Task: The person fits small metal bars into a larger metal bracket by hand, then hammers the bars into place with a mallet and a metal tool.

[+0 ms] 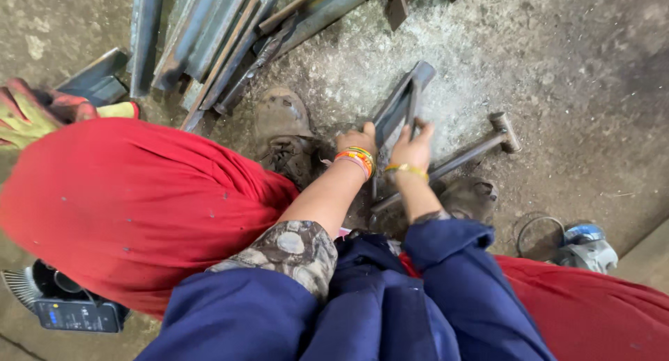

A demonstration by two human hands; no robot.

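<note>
Head view, looking straight down: near the middle of the frame a short steel channel piece (401,103) stands tilted on the gritty concrete floor (571,75), its upper end pointing toward the top right. The left hand (357,139) holds its left edge, fingers curled shut around the metal. The right hand (412,149) grips the right side of the same piece, its fingers (423,129) wrapped over the edge and closed on it. The left wrist wears a stack of coloured bangles (357,159); the right wrist has a thin yellow band (406,169).

Just right of the hands a hammer (481,146) made of welded steel lies on the floor, its head toward the right and its handle running down-left under the right forearm. A worn boot (282,132) stands just left of the left hand, and a second boot (468,196) is below the hammer handle.

The forearms come out of dark blue sleeves (446,291) at the bottom centre, with a patterned cuff (293,249) on the left arm. Red cloth (132,208) covers the left half of the frame and shows again at the bottom right.

Along the top left a pile of steel sections (209,33) lies on the floor. At the left edge sits a yellow and red work glove (35,113). In the bottom left corner is a dark device with a small screen (73,312), and at the lower right an angle grinder (582,246) with a looped cable.
</note>
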